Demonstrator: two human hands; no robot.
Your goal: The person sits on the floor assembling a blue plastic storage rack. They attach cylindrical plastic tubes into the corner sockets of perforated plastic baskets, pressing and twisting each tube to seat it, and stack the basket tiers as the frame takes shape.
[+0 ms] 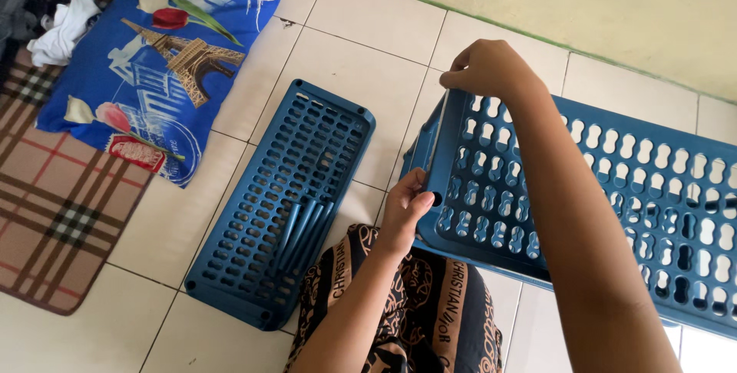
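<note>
The blue perforated basket tray (614, 189) is held off the tiled floor (368, 58), tilted up over the person's lap, with its hollow side facing the camera and its near short end at the two hands. The left hand (404, 212) grips the lower corner of that short end, thumb on the inside wall and fingers wrapped behind the rim. The right hand (485, 66) pinches the upper corner of the same end, fingers closed narrow on the rim (the fingertips themselves are hidden behind the edge). The tray's long axis runs from the hands away to the right and slightly down, and its far end is cut off by the frame.

To handle this step well, my judgement is that both hands should keep hold of the two corners evenly, so the thin plastic end wall does not twist or flex. The left thumb sits close to a round socket at the corner, which probably needs to stay uncovered.

Left of the tray, a second blue perforated tray (280, 204) lies flat on the floor, with a bundle of blue rods (303, 227) resting on it. Farther left of the tray lie a blue printed pillow (165, 58) and a plaid mat (57, 212).
</note>
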